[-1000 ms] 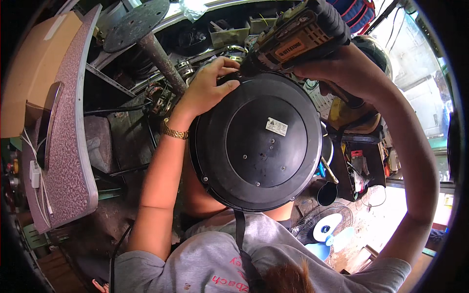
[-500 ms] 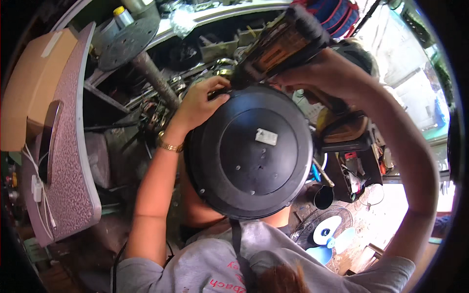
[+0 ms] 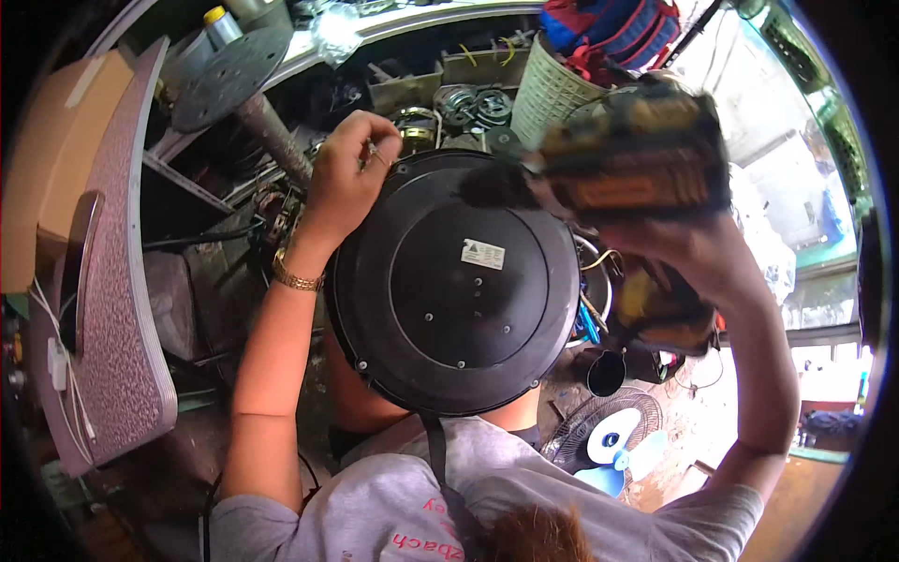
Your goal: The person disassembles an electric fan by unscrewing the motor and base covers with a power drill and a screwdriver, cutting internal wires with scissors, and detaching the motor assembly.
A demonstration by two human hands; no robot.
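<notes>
A large round black base (image 3: pixel 449 225), with screws in its face and along its rim and a pale label on it, rests over my lap. My left hand (image 3: pixel 348 173) is raised beside its far left rim. Thumb and fingers are pinched together there; a small shiny bit shows at the fingers, too small to make out. My right hand (image 3: pixel 670 245) grips a cordless drill (image 3: pixel 637 155), dark with an orange-brown side and blurred by motion. The drill is held above the base's far right edge, its nose pointing left. Its tip is too blurred to make out.
Left stands a speckled table (image 3: pixel 131 356) with a cardboard box (image 3: pixel 70 159). Metal parts (image 3: pixel 468 108) and a pale basket (image 3: pixel 552 94) lie beyond the base. On the floor at right are a fan with blue blades (image 3: pixel 613 450) and a black cup (image 3: pixel 604 373).
The drill has moved from the base's far rim to the right and nearer me. My left hand has lifted off the rim, pinched and slightly left. The base has shifted slightly left.
</notes>
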